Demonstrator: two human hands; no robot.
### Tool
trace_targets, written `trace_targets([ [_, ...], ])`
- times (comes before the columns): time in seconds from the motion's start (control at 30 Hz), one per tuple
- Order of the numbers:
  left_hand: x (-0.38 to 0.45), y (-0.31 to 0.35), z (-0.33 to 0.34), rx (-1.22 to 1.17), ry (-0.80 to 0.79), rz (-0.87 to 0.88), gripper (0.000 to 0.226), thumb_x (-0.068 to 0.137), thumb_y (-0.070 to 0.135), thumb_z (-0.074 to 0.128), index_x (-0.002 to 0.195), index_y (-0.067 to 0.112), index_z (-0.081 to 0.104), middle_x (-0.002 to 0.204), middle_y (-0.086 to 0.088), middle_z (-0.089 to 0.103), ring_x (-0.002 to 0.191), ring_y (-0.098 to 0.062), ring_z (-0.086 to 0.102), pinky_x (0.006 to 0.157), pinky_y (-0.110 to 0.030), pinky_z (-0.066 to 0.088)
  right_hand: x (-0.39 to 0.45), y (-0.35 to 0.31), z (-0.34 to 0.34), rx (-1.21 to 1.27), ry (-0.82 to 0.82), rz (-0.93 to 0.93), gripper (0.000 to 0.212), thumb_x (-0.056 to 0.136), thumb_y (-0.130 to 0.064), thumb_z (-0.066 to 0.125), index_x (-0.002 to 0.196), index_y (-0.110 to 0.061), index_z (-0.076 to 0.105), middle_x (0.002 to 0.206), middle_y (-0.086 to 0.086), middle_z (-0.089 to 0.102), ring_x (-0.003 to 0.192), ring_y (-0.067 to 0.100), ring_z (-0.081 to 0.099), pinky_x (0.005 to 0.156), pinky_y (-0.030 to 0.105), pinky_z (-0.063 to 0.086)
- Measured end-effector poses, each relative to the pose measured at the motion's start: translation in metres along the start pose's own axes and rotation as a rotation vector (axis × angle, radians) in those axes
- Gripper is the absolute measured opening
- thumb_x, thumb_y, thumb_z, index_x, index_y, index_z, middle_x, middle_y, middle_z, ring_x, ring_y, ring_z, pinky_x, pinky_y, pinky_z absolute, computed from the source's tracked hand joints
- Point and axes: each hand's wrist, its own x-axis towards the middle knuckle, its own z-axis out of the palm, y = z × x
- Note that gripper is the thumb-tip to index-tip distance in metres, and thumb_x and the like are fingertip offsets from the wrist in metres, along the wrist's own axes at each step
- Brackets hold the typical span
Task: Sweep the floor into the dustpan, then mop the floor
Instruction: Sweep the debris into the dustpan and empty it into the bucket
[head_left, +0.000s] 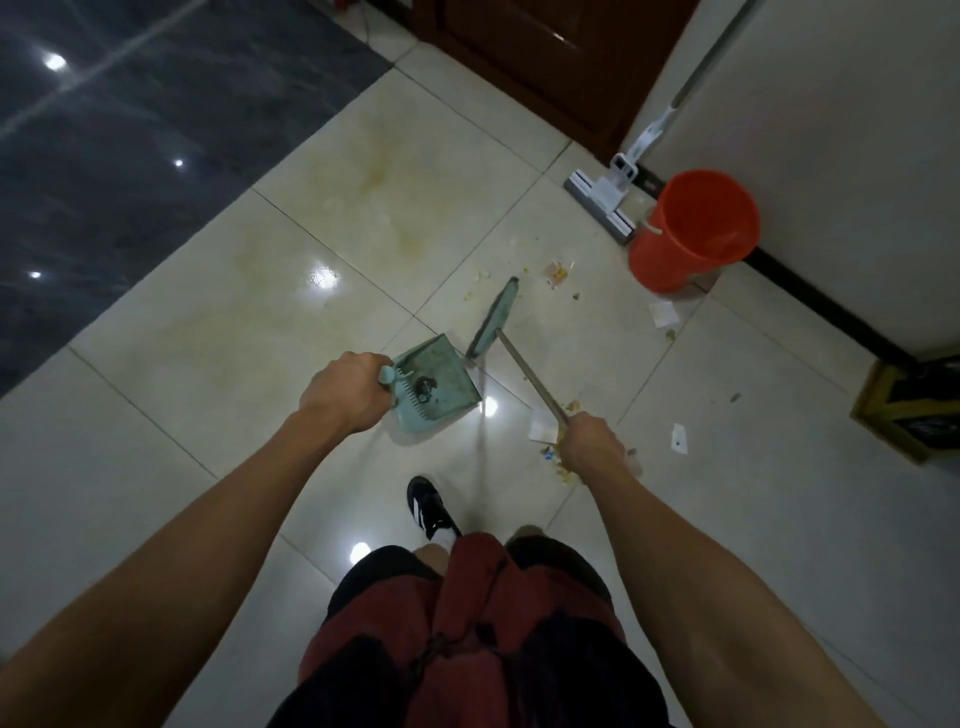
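The left hand (343, 392) is closed around the top of the dustpan (439, 384) handle. The pan is a light, rigid teal plastic item standing on the tiled floor (208, 332), with a small dark clump already inside. The right hand (592, 441) is closed around the thin metal shaft of the broom (493, 319), whose teal head rests just beyond the pan's open side. Scraps of paper and food debris (558, 273) lie scattered to the right, near the red bucket (693, 228). The mop (605, 195) leans against the wall beside the bucket, untouched. Both tools appear light and stiff; grip the shaft low for control. The glossy tiles look slippery, so the pan probably needs downward pressure to stay put.
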Motion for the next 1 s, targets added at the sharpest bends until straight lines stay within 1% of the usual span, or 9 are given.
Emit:
trace_targets([
  [0.17,0.028,-0.022,-0.023,0.022,0.004,-0.019,0.01,0.084,0.022,0.056,0.083,0.029,0.062,0.082,-0.004,0.063,0.073,-0.031,0.062,0.062,-0.033,0.05,0.024,-0.046,-0.012,0.022,-0.005,-0.03,0.03,0.097,-0.015,0.047,0.124,-0.008,0.058,0.119,0.013,0.062,0.105,0.029,0.063,0.087,0.035,0.052],
  [0.27,0.044,-0.031,-0.033,0.02,0.013,-0.027,0.008,0.084,0.025,0.054,0.082,0.029,0.061,0.083,-0.004,0.063,0.073,-0.031,0.062,0.064,-0.034,0.051,0.04,-0.067,-0.022,0.004,-0.022,-0.04,0.029,0.097,-0.015,0.048,0.124,-0.01,0.057,0.117,0.013,0.062,0.102,0.029,0.063,0.081,0.034,0.049],
  [0.43,0.071,-0.031,-0.053,0.028,0.017,-0.051,0.006,0.087,0.03,0.058,0.081,0.031,0.058,0.083,-0.003,0.064,0.074,-0.03,0.063,0.067,-0.036,0.056,0.074,-0.092,-0.043,-0.002,-0.033,-0.052,0.027,0.096,-0.016,0.051,0.122,-0.011,0.058,0.117,0.012,0.062,0.102,0.029,0.064,0.076,0.032,0.046],
  [0.63,0.12,-0.011,-0.077,0.076,0.019,-0.064,0.009,0.089,0.029,0.058,0.081,0.027,0.06,0.075,0.001,0.061,0.067,-0.021,0.06,0.06,-0.03,0.046,0.124,-0.11,-0.078,0.038,-0.085,-0.075,0.024,0.095,-0.014,0.053,0.118,-0.01,0.058,0.111,0.011,0.063,0.092,0.027,0.063,0.072,0.03,0.046],
  [0.73,0.149,0.009,-0.089,0.103,0.005,-0.073,0.008,0.091,0.027,0.059,0.084,0.027,0.061,0.078,0.002,0.063,0.068,-0.019,0.06,0.061,-0.031,0.049,0.154,-0.117,-0.095,0.071,-0.109,-0.083,0.024,0.094,-0.013,0.051,0.117,-0.009,0.057,0.112,0.011,0.062,0.095,0.028,0.063,0.077,0.032,0.051],
  [0.8,0.167,0.021,-0.095,0.114,-0.001,-0.065,0.006,0.09,0.027,0.06,0.085,0.027,0.061,0.075,0.004,0.061,0.067,-0.018,0.06,0.062,-0.032,0.051,0.171,-0.12,-0.106,0.089,-0.131,-0.077,0.025,0.093,-0.014,0.051,0.117,-0.009,0.058,0.111,0.011,0.062,0.091,0.027,0.062,0.08,0.033,0.054],
  [0.87,0.184,0.032,-0.1,0.132,-0.004,-0.045,0.006,0.091,0.026,0.06,0.085,0.024,0.061,0.073,0.004,0.06,0.064,-0.016,0.06,0.06,-0.031,0.052,0.186,-0.124,-0.114,0.095,-0.152,-0.077,0.026,0.092,-0.015,0.052,0.117,-0.009,0.058,0.107,0.01,0.061,0.086,0.026,0.061,0.078,0.034,0.056],
  [0.93,0.2,0.04,-0.105,0.136,-0.01,-0.024,0.008,0.092,0.025,0.059,0.086,0.021,0.062,0.071,0.003,0.06,0.062,-0.016,0.06,0.059,-0.031,0.054,0.199,-0.127,-0.123,0.107,-0.174,-0.084,0.027,0.09,-0.015,0.052,0.116,-0.008,0.057,0.1,0.009,0.057,0.086,0.027,0.063,0.076,0.035,0.057],
  [1.0,0.213,0.048,-0.111,0.129,-0.01,-0.022,0.007,0.091,0.024,0.058,0.085,0.02,0.062,0.073,0.001,0.062,0.064,-0.02,0.062,0.062,-0.034,0.057,0.212,-0.13,-0.132,0.105,-0.19,-0.1,0.028,0.09,-0.013,0.051,0.117,-0.007,0.057,0.101,0.01,0.057,0.089,0.029,0.064,0.076,0.036,0.057],
])
